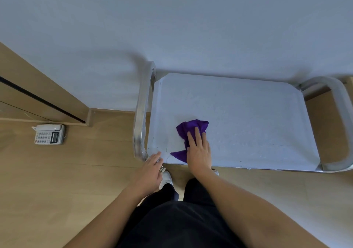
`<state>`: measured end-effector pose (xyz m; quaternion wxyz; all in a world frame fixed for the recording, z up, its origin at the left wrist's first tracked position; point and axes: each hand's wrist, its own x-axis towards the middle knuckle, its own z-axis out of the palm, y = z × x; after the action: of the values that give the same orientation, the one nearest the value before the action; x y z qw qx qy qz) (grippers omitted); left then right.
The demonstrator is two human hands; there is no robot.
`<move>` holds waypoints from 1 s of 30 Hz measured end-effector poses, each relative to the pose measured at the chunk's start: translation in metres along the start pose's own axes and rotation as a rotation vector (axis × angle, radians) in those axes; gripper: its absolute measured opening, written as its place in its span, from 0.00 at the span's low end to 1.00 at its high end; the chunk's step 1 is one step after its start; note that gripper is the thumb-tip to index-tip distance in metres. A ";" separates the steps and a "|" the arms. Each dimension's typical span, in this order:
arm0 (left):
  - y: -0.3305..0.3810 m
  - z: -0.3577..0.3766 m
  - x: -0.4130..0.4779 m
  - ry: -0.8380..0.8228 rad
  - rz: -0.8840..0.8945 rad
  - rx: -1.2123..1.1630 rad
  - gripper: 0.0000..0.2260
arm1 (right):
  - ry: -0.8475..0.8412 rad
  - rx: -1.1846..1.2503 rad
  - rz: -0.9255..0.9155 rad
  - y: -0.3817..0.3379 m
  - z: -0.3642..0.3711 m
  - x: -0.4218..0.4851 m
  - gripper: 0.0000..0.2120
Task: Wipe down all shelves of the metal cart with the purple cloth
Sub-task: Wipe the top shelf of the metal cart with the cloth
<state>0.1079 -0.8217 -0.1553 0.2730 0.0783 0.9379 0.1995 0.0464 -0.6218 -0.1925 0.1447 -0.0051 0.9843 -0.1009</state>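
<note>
The metal cart's top shelf [248,118] lies flat below me against a pale wall, with a curved handle at each end. A crumpled purple cloth [188,128] rests on the shelf's near left part. My right hand [199,150] presses flat on the cloth, fingers extended and pointing away from me. My left hand [150,171] hovers at the cart's near left corner, beside the left handle [140,118], fingers loosely apart and holding nothing. Lower shelves are hidden under the top one.
A white desk phone [49,134] sits on the wooden floor to the left, near a wooden door frame [47,98]. The right handle [338,102] curves at the far right. My legs and white shoes stand just in front of the cart.
</note>
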 end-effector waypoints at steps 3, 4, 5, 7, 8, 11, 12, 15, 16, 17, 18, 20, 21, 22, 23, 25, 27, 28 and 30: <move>0.003 0.000 0.002 -0.014 -0.013 0.010 0.25 | 0.010 0.037 0.080 0.003 -0.001 0.006 0.28; 0.005 -0.001 0.003 -0.021 -0.020 0.011 0.25 | 0.013 0.020 0.068 -0.004 0.001 0.008 0.29; 0.007 -0.001 0.004 -0.028 -0.029 0.012 0.25 | 0.009 -0.001 0.029 -0.013 0.004 0.008 0.31; 0.011 -0.002 0.007 -0.023 -0.038 0.022 0.25 | -0.022 -0.017 -0.143 -0.036 0.010 0.006 0.36; 0.012 -0.002 0.007 -0.014 -0.039 0.024 0.24 | -0.044 -0.017 -0.265 -0.045 0.012 0.004 0.37; 0.013 -0.001 0.005 -0.001 -0.042 0.013 0.24 | -0.055 -0.002 -0.512 -0.051 0.014 0.006 0.34; 0.011 -0.001 0.005 -0.004 -0.037 0.012 0.24 | -0.036 0.016 -0.501 -0.046 0.011 0.010 0.33; 0.007 -0.001 0.003 0.002 -0.029 0.007 0.23 | -0.006 0.061 -0.239 -0.010 0.000 0.028 0.31; 0.006 -0.001 0.003 0.013 -0.028 0.007 0.23 | 0.009 0.046 -0.138 0.005 -0.004 0.034 0.31; 0.006 0.000 0.002 0.025 -0.027 0.008 0.22 | 0.027 0.022 -0.057 0.017 -0.008 0.037 0.33; 0.007 0.001 0.002 0.036 -0.027 0.009 0.22 | 0.044 0.003 -0.005 0.024 -0.011 0.039 0.35; 0.008 0.003 0.002 0.055 -0.034 0.012 0.21 | 0.065 0.013 0.001 0.019 -0.011 0.036 0.34; 0.009 0.004 0.002 0.065 -0.040 0.012 0.21 | 0.075 0.024 -0.037 0.010 -0.007 0.032 0.32; 0.009 0.005 0.002 0.073 -0.046 0.011 0.21 | 0.075 0.037 -0.090 -0.002 -0.003 0.027 0.31; 0.010 0.005 0.002 0.078 -0.050 0.009 0.21 | 0.061 0.048 -0.158 -0.014 0.001 0.020 0.31; 0.011 0.003 0.002 0.091 -0.051 0.007 0.21 | 0.020 0.045 -0.311 -0.033 0.009 0.010 0.35; 0.012 0.003 0.003 0.101 -0.049 0.008 0.21 | 0.013 0.043 -0.392 -0.037 0.009 0.010 0.36; 0.011 0.003 0.003 0.101 -0.048 0.010 0.21 | 0.018 0.058 -0.401 -0.032 0.005 0.014 0.35; 0.011 0.005 0.003 0.097 -0.047 0.016 0.21 | 0.047 0.074 -0.377 -0.015 -0.002 0.026 0.33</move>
<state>0.1087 -0.8097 -0.1559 0.2311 0.0488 0.9532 0.1890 0.0209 -0.6371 -0.1955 0.1004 -0.1816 0.9647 -0.1624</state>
